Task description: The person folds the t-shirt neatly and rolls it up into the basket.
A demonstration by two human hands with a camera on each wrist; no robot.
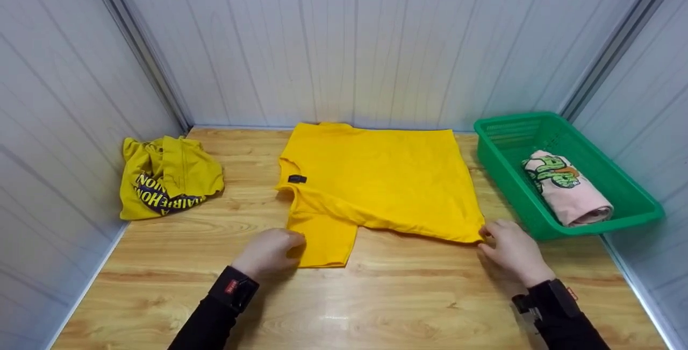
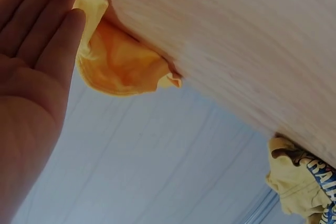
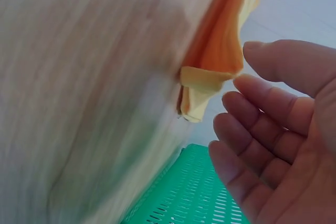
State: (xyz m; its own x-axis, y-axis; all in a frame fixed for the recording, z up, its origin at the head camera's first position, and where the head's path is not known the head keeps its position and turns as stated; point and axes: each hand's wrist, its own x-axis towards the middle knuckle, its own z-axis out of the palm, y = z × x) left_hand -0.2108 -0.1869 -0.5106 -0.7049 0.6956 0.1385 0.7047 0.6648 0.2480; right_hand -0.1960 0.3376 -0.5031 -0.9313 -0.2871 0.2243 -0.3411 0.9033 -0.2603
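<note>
A yellow T-shirt lies sideways on the wooden table, its collar with a black label to the left. Its near side is folded over, and one sleeve sticks out towards me. My left hand is at the sleeve's left edge; in the left wrist view its fingers are straight, and the thumb is hidden. At the shirt's near right corner, my right hand pinches the hem with thumb and forefinger. The right wrist view shows the raised hem corner at those fingertips, the other fingers loosely bent.
To the right stands a green plastic basket with a rolled pink garment in it. A crumpled darker yellow garment with printed lettering lies at the left. Pale panel walls close off the back and both sides.
</note>
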